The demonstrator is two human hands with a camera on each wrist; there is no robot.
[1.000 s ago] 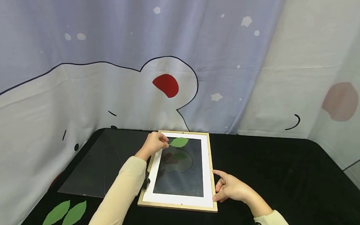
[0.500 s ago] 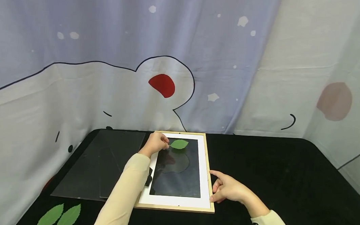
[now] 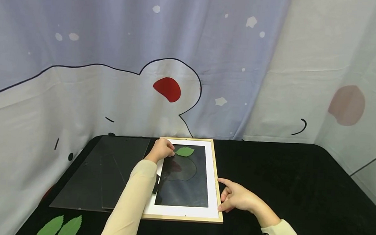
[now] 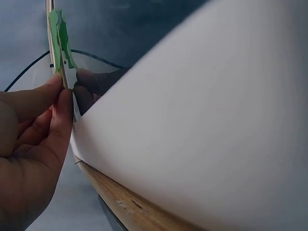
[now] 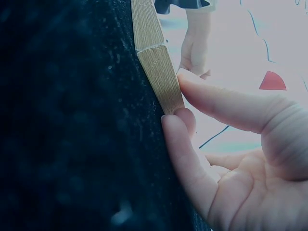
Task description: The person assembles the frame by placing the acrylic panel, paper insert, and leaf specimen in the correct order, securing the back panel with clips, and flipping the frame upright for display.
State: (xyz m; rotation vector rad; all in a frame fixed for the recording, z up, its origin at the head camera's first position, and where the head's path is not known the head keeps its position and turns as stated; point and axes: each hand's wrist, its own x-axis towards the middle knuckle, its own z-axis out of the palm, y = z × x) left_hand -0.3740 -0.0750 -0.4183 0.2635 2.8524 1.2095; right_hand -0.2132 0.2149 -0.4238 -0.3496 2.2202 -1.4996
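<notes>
My left hand (image 3: 161, 150) pinches a green leaf (image 3: 185, 151) by its stem, near the top of a light wooden picture frame (image 3: 182, 218). The leaf hovers over or lies on the frame's dark, glossy middle (image 3: 182, 188); I cannot tell which. In the left wrist view, thumb and fingertip meet on the stem beneath the leaf (image 4: 60, 38), and a reflection shows beside them. A white mat (image 3: 214, 190) borders the dark middle. My right hand (image 3: 239, 197) grips the frame's right edge, with thumb and fingers on the wooden side (image 5: 161, 79).
Two more green leaves (image 3: 69, 227) lie at the table's front left. Dark flat sheets (image 3: 85, 183), overlapping, lie left of the frame, partly behind the left sleeve. A black cloth (image 3: 278, 168) covers the table. A printed curtain (image 3: 112, 92) hangs behind it.
The leaf in my left hand has come slightly lower over the frame, and its separate reflection no longer shows in the head view. My right hand keeps its place; the head view has turned slightly right.
</notes>
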